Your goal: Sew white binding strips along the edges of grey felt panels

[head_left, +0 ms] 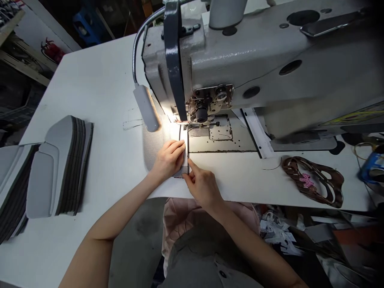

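A grey fabric piece (153,148) lies flat on the white table under the needle area of a sewing machine (201,108). Along its right edge runs a narrow white strip (186,152). My left hand (169,159) presses down on the fabric and strip, fingers together and pointing toward the presser foot. Nearer the table's front edge, my right hand (203,182) has its thumb and index finger at the strip's right edge and lower corner, pinching it. The other fingers of my right hand are curled under.
Stacks of grey padded pieces (48,180) stand at the left of the table (111,100). A lamp (146,108) hangs close above the fabric. A brown hair clip (315,180) and blue-handled tool (373,164) lie on the right.
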{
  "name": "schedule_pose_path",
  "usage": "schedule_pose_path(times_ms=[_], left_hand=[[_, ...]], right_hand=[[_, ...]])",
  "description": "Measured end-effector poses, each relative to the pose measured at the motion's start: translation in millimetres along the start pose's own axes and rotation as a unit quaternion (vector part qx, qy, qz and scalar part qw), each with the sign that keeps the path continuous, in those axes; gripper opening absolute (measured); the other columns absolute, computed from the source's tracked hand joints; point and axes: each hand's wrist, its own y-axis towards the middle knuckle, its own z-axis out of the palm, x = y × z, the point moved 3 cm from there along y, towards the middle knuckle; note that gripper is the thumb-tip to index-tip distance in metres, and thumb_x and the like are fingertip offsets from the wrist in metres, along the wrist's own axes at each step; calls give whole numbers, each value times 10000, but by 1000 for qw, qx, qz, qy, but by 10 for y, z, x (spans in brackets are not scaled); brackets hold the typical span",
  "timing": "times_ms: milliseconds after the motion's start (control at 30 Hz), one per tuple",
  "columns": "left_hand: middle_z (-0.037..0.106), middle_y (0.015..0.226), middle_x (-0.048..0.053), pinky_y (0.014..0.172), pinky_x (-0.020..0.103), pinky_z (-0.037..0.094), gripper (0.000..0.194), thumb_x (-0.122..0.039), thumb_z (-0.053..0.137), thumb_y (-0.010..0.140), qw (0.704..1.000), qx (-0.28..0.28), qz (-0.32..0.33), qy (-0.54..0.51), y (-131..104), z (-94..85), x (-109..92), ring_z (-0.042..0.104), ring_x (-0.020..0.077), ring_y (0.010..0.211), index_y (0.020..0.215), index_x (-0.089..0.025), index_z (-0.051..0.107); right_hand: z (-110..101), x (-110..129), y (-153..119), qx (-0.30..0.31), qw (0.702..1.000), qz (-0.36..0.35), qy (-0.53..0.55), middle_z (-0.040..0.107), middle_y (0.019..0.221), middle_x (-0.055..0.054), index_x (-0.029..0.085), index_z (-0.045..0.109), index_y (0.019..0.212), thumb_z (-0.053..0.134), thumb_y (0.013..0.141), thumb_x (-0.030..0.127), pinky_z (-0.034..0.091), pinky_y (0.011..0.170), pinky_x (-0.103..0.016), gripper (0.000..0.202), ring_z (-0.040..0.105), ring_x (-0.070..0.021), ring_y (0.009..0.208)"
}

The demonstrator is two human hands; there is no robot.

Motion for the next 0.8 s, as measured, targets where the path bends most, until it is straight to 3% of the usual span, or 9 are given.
schedule_pose_path(times_ms=[133, 267, 500, 700, 800], left_hand=[[710, 1151, 108, 894, 404, 576, 227, -175, 506, 972, 1000, -8, -7, -4, -72, -7, -40, 632, 225, 1043, 1139, -182, 660], [738, 1033, 78, 817, 359, 584, 153, -173, 572, 953, 999, -19, 40, -13, -156, -73, -82, 662, 200, 948, 1057, -194, 681], [745, 1013, 71, 789, 331, 575, 233, -184, 471, 1009, 992, 55, 97, -65, -206, -182, -2, 676, 178, 941, 1101, -211, 684], [737, 933, 71, 746, 305, 562, 228, -192, 470, 1014, 989, 15, 123, -85, -230, -177, -7, 673, 166, 896, 1083, -208, 687], [736, 938, 70, 755, 312, 567, 235, -213, 460, 1020, 988, 34, 122, -83, -247, -168, -9, 680, 170, 902, 1106, -218, 678]], right_hand=[[-81, -49, -48, -76, 990, -107, -52, 713, 897, -55, 166, 664, 1205, 567, 957, 203, 451, 666, -252, 269, 653, -155, 751], [-136, -82, -81, -80, 968, -212, -112, 700, 886, -31, 213, 731, 1000, 470, 989, 104, 376, 624, -249, 283, 611, -120, 749], [-154, -76, 1, -52, 958, -238, -151, 639, 788, -40, 171, 695, 833, 352, 1009, 71, 310, 592, -287, 397, 510, -111, 671], [-140, -68, -19, -69, 946, -258, -183, 638, 753, -32, 168, 681, 813, 362, 995, 50, 284, 584, -294, 386, 487, -109, 634], [-131, -82, -57, -52, 944, -264, -193, 603, 650, -22, 179, 678, 770, 413, 967, 57, 238, 559, -312, 352, 450, -112, 577]])
